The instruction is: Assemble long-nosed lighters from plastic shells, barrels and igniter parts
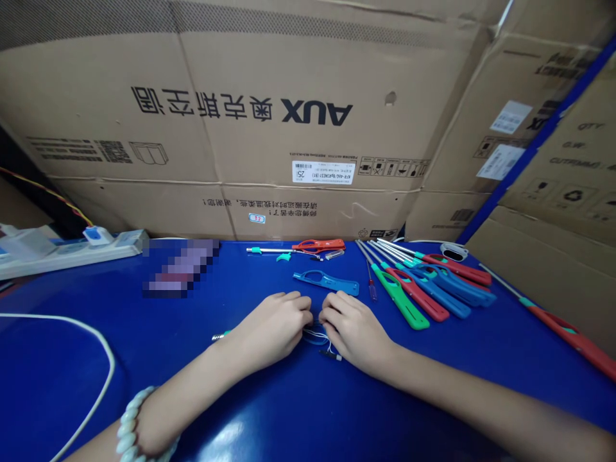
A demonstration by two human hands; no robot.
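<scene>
My left hand (274, 324) and my right hand (349, 327) rest close together on the blue table (269, 410), fingers curled over a small part with thin wires (315, 335) between them. A metal tip (219, 335) sticks out to the left from under my left hand. What the fingers pinch is mostly hidden. Just beyond my hands lies a blue lighter shell half (327, 282). Farther back lie a red shell half (320, 244), a metal tube (272, 250) with a teal end, and a small teal trigger piece (283, 257).
Several long-nosed lighters (423, 285) in green, red and blue lie in a row to the right; another red one (572, 337) lies at the far right. Large cardboard boxes (269, 122) wall the back. A white power strip (72, 250) and white cable (103, 366) lie left.
</scene>
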